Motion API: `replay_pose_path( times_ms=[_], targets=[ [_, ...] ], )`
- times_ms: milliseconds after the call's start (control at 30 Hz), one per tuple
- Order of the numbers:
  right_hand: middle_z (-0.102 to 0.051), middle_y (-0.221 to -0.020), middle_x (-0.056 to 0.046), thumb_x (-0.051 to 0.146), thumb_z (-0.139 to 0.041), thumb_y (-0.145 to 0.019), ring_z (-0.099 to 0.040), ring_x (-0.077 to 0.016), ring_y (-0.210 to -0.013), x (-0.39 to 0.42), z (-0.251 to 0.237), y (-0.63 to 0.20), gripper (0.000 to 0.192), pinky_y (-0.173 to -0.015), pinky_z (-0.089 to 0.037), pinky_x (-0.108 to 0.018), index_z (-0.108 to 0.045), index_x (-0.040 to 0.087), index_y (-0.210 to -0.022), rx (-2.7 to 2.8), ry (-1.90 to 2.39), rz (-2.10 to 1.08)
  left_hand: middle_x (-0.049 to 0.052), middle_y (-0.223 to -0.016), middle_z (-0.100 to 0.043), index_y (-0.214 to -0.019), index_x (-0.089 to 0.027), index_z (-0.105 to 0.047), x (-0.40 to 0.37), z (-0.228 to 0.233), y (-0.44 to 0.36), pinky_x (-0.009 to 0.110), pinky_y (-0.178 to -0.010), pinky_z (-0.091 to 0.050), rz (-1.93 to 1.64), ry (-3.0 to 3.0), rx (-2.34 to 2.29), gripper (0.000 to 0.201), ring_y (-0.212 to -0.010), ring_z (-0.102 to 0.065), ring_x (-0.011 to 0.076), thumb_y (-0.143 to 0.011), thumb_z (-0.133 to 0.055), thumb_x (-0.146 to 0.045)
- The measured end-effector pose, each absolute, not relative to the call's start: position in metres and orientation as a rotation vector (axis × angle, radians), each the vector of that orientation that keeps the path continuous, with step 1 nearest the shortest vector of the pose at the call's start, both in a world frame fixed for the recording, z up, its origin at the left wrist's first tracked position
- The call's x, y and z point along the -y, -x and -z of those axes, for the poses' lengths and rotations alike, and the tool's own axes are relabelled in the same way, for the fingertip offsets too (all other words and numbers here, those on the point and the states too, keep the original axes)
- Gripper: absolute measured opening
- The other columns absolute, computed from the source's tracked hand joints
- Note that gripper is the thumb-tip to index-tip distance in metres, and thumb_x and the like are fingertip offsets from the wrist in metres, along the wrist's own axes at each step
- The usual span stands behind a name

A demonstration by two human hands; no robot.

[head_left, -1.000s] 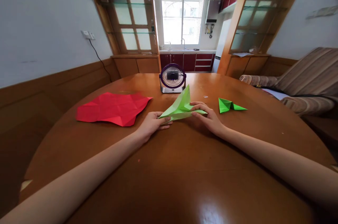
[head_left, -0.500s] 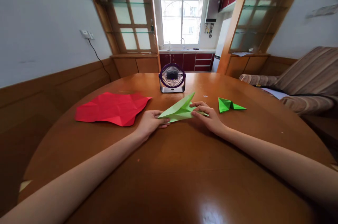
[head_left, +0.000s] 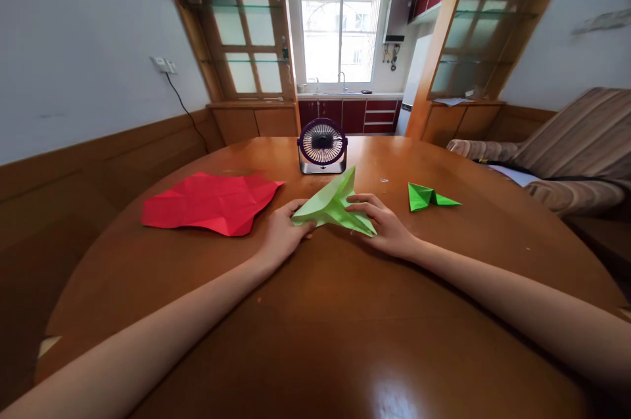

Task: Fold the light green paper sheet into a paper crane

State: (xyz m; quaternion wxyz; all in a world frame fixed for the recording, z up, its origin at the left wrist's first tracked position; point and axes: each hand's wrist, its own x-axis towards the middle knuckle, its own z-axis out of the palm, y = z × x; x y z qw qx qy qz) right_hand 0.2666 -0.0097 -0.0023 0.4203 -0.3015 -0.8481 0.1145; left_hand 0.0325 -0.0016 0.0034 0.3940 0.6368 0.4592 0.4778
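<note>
A light green sheet of folded paper (head_left: 329,203) is held between my two hands just above the middle of the table, its folds spread into pointed flaps. My left hand (head_left: 287,229) pinches its left corner, thumb on top and fingers beneath. At the other end, my right hand (head_left: 387,225) is closed on the right-hand flaps, with some fingertips tucked behind the paper. One flap points up toward the fan, and another slants down to the right.
Creased red paper (head_left: 211,203) lies on the wooden table (head_left: 315,314) to the left. A smaller folded green paper (head_left: 422,197) rests on the right. Behind my hands stands a small purple fan (head_left: 323,146). A striped armchair (head_left: 566,149) is beyond the table's right edge.
The light green paper has opened wider, and its lower right flap now points down and toward me. My right hand has shifted slightly left and turned with it.
</note>
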Motion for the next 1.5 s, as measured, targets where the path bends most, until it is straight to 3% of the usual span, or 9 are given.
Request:
replay_pose_path(
  times_ms=[133, 300, 433, 733, 900, 1167, 1367, 1500],
  targets=[
    [-0.052, -0.126, -0.011, 0.020, -0.059, -0.083, -0.051, -0.0241, -0.120, 0.008, 0.004, -0.269, 0.038, -0.100, -0.045, -0.044, -0.054, 0.026, -0.120, 2.118, 0.736, -0.255, 0.010, -0.117, -0.062, -0.130, -0.018, -0.051, 0.005, -0.003, -0.034, 0.030, -0.057, -0.056, -1.158, -1.762, -1.088, 0.060, -0.077, -0.064, 0.0190, -0.072, -0.065, -0.026],
    [-0.056, -0.122, -0.012, 0.014, -0.052, -0.084, -0.054, -0.0230, -0.115, 0.006, 0.005, -0.270, 0.035, -0.098, -0.046, -0.044, -0.054, 0.023, -0.118, 2.078, 0.706, -0.201, 0.012, -0.140, -0.048, -0.140, -0.021, -0.041, 0.010, -0.004, -0.034, 0.041, -0.091, -0.050, -1.152, -1.989, -0.975, 0.070, -0.115, -0.056, 0.0275, -0.074, -0.066, -0.025],
    [-0.058, -0.119, -0.011, 0.015, -0.052, -0.086, -0.055, -0.0222, -0.112, 0.006, 0.005, -0.270, 0.031, -0.096, -0.047, -0.043, -0.055, 0.023, -0.116, 2.042, 0.721, -0.185, 0.011, -0.148, -0.039, -0.147, -0.025, -0.028, 0.014, -0.005, -0.033, 0.047, -0.104, -0.040, -1.134, -2.026, -0.885, 0.081, -0.128, -0.047, 0.0298, -0.077, -0.068, -0.028],
    [-0.059, -0.116, -0.009, 0.024, -0.060, -0.085, -0.057, -0.0228, -0.109, 0.011, 0.006, -0.267, 0.031, -0.092, -0.051, -0.042, -0.056, 0.024, -0.116, 1.889, 0.758, -0.335, 0.012, -0.151, -0.035, -0.149, -0.025, -0.021, 0.015, -0.005, -0.034, 0.047, -0.111, -0.033, -1.125, -1.944, -0.607, 0.087, -0.137, -0.036, 0.0294, -0.077, -0.071, -0.031],
    [-0.062, -0.110, -0.006, 0.029, -0.064, -0.084, -0.063, -0.0194, -0.098, 0.014, 0.008, -0.256, 0.034, -0.083, -0.056, -0.036, -0.052, 0.025, -0.115, 1.747, 0.761, -0.632, 0.011, -0.150, -0.037, -0.146, -0.023, -0.029, 0.012, 0.006, -0.044, 0.044, -0.111, -0.034, -1.106, -1.978, -0.617, 0.069, -0.134, -0.041, 0.0263, -0.085, -0.061, -0.031],
    [-0.056, -0.118, -0.006, 0.029, -0.066, -0.083, -0.064, -0.0159, -0.092, 0.017, 0.010, -0.247, 0.035, -0.075, -0.057, -0.031, -0.050, 0.027, -0.114, 1.642, 0.736, -0.681, 0.013, -0.145, -0.044, -0.147, -0.019, -0.028, 0.015, 0.006, -0.053, 0.047, -0.108, -0.034, -1.095, -2.195, -0.923, 0.061, -0.131, -0.044, 0.0261, -0.090, -0.050, -0.023],
    [-0.062, -0.107, -0.005, 0.026, -0.064, -0.084, -0.061, -0.0170, -0.092, 0.021, 0.006, -0.246, 0.025, -0.075, -0.053, -0.032, -0.056, 0.024, -0.108, 1.682, 0.781, -0.462, 0.011, -0.136, -0.055, -0.137, -0.017, -0.047, 0.020, 0.000, -0.054, 0.042, -0.102, -0.041, -1.006, -2.221, -0.908, 0.044, -0.122, -0.054, 0.0249, -0.093, -0.041, -0.020],
    [-0.064, -0.100, -0.004, 0.025, -0.063, -0.085, -0.059, -0.0154, -0.080, 0.024, 0.004, -0.247, 0.020, -0.073, -0.052, -0.033, -0.059, 0.023, -0.105, 1.736, 0.827, -0.312, 0.007, -0.114, -0.068, -0.122, -0.018, -0.061, 0.021, -0.001, -0.054, 0.039, -0.097, -0.045, -1.004, -2.224, -0.868, 0.034, -0.110, -0.061, 0.0237, -0.093, -0.043, -0.023]
  ],
)
